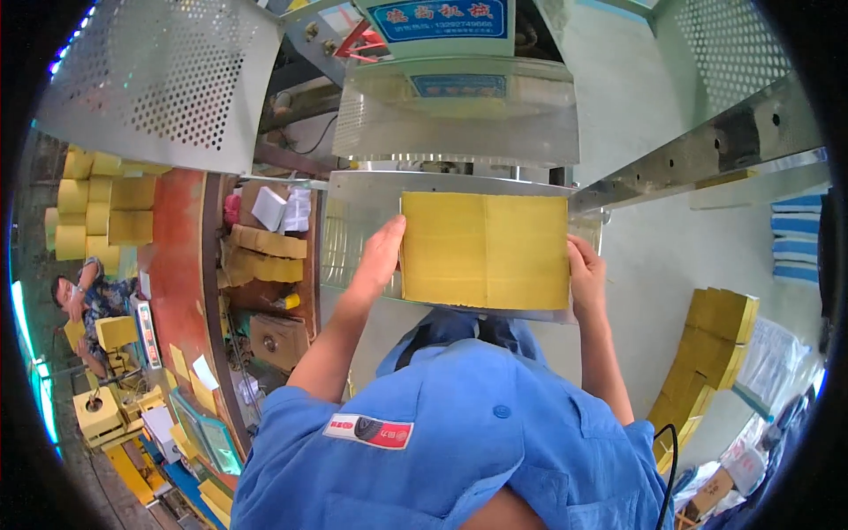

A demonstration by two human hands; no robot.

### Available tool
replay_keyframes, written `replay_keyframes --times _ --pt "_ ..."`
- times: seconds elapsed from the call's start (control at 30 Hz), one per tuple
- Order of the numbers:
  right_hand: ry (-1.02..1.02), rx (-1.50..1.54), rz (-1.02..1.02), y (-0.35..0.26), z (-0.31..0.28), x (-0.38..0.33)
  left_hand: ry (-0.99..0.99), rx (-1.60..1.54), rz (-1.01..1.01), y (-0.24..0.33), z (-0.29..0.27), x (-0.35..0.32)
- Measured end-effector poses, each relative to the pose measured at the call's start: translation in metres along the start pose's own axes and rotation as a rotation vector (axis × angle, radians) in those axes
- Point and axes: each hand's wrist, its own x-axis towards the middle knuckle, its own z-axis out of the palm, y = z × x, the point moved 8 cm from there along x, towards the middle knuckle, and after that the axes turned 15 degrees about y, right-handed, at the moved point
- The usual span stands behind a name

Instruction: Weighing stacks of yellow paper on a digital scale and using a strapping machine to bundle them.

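A flat yellow cardboard piece (442, 252), creased down its middle, lies level in front of my body over the machine's metal table (358, 203). My left hand (382, 254) presses against its left edge, fingers pointing forward. At the opposite edge, my right hand (587, 274) grips the cardboard with bent fingers. The two hands hold it between them. Whether it is one sheet or a thin stack, I cannot tell. Just beyond the table stands a clear curved guard (459, 115) on the machine.
Perforated metal panels (190, 84) flank the machine, and a steel bar (707, 141) runs along the right. A shelf (265, 300) with cardboard scraps stands left. Folded yellow cardboard (707, 344) is stacked on the right. Another person (93, 296) sits far left by yellow equipment.
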Motion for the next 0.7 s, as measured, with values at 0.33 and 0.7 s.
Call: replay_keyframes --times 0.33,0.7 --pt "-0.119 0.1 -0.016 0.019 0.011 0.006 0.089 -0.194 0.101 0.013 -0.002 -0.002" --pt "-0.128 0.069 -0.009 0.005 0.013 0.001 0.302 0.02 0.25 0.017 -0.013 0.007"
